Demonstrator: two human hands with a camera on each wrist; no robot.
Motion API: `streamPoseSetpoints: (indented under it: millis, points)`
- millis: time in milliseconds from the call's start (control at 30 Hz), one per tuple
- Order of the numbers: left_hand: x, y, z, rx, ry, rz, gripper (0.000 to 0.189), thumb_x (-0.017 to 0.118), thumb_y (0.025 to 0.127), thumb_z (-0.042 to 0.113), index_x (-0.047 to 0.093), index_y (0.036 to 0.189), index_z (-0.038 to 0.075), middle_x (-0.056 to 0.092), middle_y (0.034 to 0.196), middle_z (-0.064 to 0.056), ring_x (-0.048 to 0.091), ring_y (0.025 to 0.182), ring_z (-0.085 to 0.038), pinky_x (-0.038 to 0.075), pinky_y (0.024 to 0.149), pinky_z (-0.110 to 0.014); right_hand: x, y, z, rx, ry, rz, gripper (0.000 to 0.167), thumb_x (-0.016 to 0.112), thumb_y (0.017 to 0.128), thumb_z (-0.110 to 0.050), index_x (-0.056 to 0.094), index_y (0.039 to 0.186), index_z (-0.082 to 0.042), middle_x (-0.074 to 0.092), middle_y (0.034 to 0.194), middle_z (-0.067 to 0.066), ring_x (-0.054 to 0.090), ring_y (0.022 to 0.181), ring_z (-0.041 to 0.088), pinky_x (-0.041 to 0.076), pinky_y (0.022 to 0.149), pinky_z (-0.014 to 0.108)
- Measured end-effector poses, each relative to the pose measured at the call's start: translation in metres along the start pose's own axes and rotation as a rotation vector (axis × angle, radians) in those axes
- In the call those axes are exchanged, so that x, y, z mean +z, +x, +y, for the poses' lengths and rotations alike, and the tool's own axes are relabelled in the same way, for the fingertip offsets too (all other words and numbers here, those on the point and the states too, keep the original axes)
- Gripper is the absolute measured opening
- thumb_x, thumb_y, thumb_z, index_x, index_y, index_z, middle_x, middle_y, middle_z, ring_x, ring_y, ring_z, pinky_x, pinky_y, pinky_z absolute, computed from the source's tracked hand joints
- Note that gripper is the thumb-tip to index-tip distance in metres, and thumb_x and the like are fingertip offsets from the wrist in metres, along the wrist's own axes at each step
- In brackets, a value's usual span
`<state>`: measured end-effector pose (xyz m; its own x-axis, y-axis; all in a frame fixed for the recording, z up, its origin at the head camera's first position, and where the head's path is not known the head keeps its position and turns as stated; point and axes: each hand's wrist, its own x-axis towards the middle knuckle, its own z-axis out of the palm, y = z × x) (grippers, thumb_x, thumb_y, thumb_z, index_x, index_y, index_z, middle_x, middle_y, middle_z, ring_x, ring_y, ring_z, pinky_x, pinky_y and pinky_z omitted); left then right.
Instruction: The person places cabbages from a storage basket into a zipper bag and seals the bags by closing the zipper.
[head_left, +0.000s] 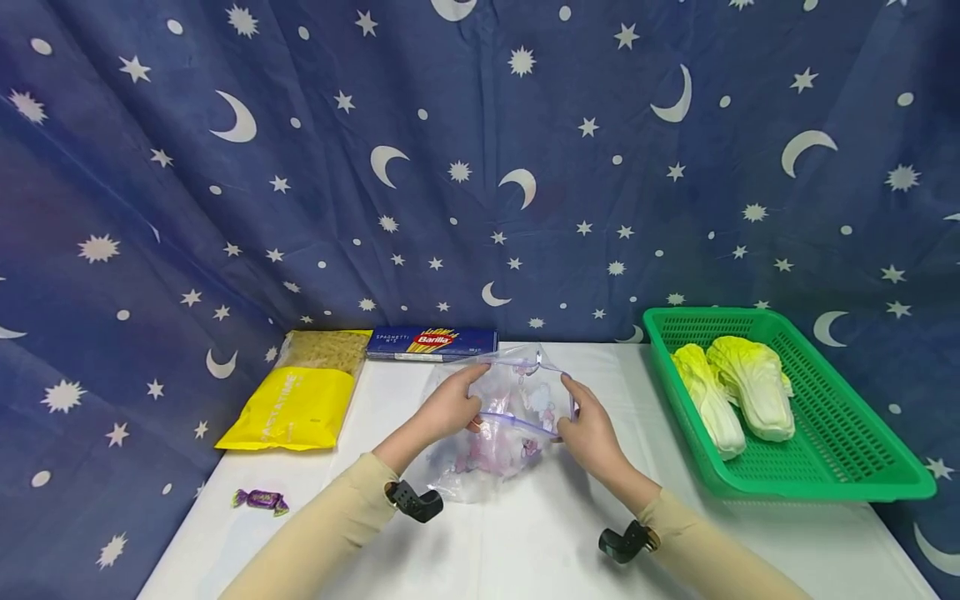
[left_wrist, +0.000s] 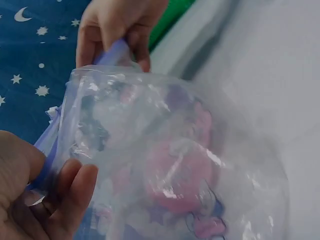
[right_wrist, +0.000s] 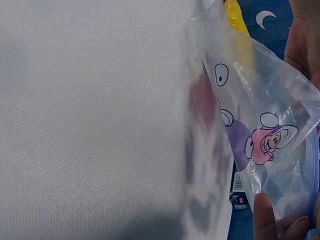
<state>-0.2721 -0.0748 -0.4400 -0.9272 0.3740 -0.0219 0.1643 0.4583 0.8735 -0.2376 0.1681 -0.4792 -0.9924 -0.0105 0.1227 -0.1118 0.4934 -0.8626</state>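
Both hands hold a clear zip bag (head_left: 491,454) printed with pink and purple cartoon figures; its mouth is spread apart, edged by a purple zip strip. My left hand (head_left: 452,404) grips the mouth's left side, thumb and fingers on the rim. On the right side, my right hand (head_left: 592,425) pinches the zip edge between thumb and fingers. In the left wrist view the bag (left_wrist: 180,165) hangs below both hands, its film wrinkled and shiny. The right wrist view shows a pink cartoon character on the bag (right_wrist: 270,145) near the right fingers (right_wrist: 264,215).
A green basket (head_left: 825,487) with two napa cabbages (head_left: 750,387) stands at right. At back left lie a yellow pasta bag (head_left: 300,408) and a blue spaghetti box (head_left: 397,340). A purple wrapped candy (head_left: 260,499) lies front left on the white table (head_left: 525,550).
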Motion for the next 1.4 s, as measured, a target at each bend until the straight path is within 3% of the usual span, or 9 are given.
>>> streamPoseSetpoints:
  millis: [67, 167, 433, 733, 900, 1033, 1133, 1233, 1400]
  points:
    - [0.002, 0.0, -0.003, 0.009, 0.024, 0.004, 0.067, 0.044, 0.09, -0.011, 0.039, 0.156, 0.001, 0.041, 0.156, -0.022, 0.059, 0.057, -0.015, 0.063, 0.059, -0.04, -0.001, 0.0, 0.0, 0.024, 0.048, -0.003, 0.078, 0.049, 0.082, 0.014, 0.036, 0.157, 0.0, 0.035, 0.159, 0.021, 0.048, 0.068, 0.022, 0.061, 0.062, 0.034]
    - [0.007, -0.001, -0.006, 0.018, 0.008, 0.019, 0.065, 0.044, 0.092, -0.01, 0.04, 0.156, 0.002, 0.042, 0.156, -0.02, 0.059, 0.058, -0.014, 0.063, 0.06, -0.04, -0.002, 0.001, 0.0, 0.039, 0.089, 0.003, 0.077, 0.049, 0.082, 0.015, 0.037, 0.157, 0.001, 0.036, 0.158, 0.02, 0.047, 0.064, 0.019, 0.063, 0.065, 0.038]
    - [0.014, -0.003, -0.014, 0.027, -0.195, 0.097, 0.061, 0.048, 0.094, -0.007, 0.045, 0.154, 0.002, 0.059, 0.129, -0.031, 0.062, 0.058, -0.012, 0.063, 0.061, -0.035, 0.0, 0.0, 0.004, 0.062, 0.098, 0.004, 0.076, 0.052, 0.082, 0.013, 0.04, 0.155, 0.0, 0.036, 0.158, 0.023, 0.049, 0.065, 0.018, 0.063, 0.066, 0.041]
    - [0.019, -0.001, -0.017, 0.083, -0.276, 0.112, 0.052, 0.058, 0.1, 0.005, 0.05, 0.151, 0.004, 0.05, 0.149, -0.021, 0.065, 0.063, -0.016, 0.062, 0.059, -0.033, -0.004, -0.004, 0.007, 0.112, 0.081, -0.013, 0.076, 0.06, 0.083, 0.005, 0.041, 0.156, -0.004, 0.045, 0.149, 0.022, 0.046, 0.068, 0.017, 0.047, 0.052, 0.022]
    - [0.022, -0.003, -0.018, 0.092, -0.276, 0.092, 0.054, 0.062, 0.101, 0.009, 0.046, 0.152, 0.002, 0.049, 0.149, -0.023, 0.065, 0.063, -0.017, 0.062, 0.059, -0.032, -0.005, -0.011, 0.005, 0.131, 0.112, -0.034, 0.073, 0.064, 0.087, 0.002, 0.04, 0.156, -0.003, 0.047, 0.145, 0.023, 0.058, 0.07, 0.018, 0.05, 0.054, 0.023]
    - [0.022, -0.007, -0.019, 0.076, -0.28, 0.078, 0.056, 0.061, 0.101, 0.009, 0.044, 0.153, 0.0, 0.06, 0.126, -0.025, 0.064, 0.064, -0.018, 0.062, 0.059, -0.033, -0.01, -0.018, -0.002, 0.128, 0.149, -0.076, 0.07, 0.066, 0.091, -0.002, 0.038, 0.155, 0.001, 0.05, 0.144, 0.022, 0.068, 0.072, 0.021, 0.059, 0.066, 0.029]
    - [0.022, -0.01, -0.019, 0.067, -0.292, 0.061, 0.057, 0.061, 0.101, 0.009, 0.043, 0.154, -0.001, 0.06, 0.118, -0.023, 0.064, 0.064, -0.019, 0.062, 0.059, -0.035, -0.021, -0.025, -0.011, 0.129, 0.138, -0.124, 0.069, 0.068, 0.091, -0.004, 0.039, 0.154, 0.003, 0.062, 0.125, 0.023, 0.069, 0.071, 0.022, 0.062, 0.071, 0.034]
    - [0.022, -0.01, -0.02, 0.061, -0.311, 0.041, 0.058, 0.06, 0.101, 0.009, 0.041, 0.155, 0.0, 0.057, 0.126, -0.024, 0.065, 0.067, -0.02, 0.063, 0.061, -0.036, -0.039, -0.027, -0.022, 0.123, 0.118, -0.164, 0.068, 0.068, 0.092, -0.006, 0.04, 0.154, 0.001, 0.062, 0.123, 0.023, 0.069, 0.074, 0.024, 0.063, 0.071, 0.036]
    - [0.024, -0.007, -0.019, 0.066, -0.305, 0.028, 0.058, 0.059, 0.101, 0.009, 0.04, 0.156, 0.001, 0.048, 0.144, -0.024, 0.066, 0.068, -0.024, 0.063, 0.062, -0.035, -0.088, -0.019, -0.037, 0.09, 0.064, -0.18, 0.067, 0.067, 0.097, -0.014, 0.037, 0.156, -0.003, 0.04, 0.156, 0.023, 0.069, 0.096, 0.026, 0.062, 0.081, 0.037]
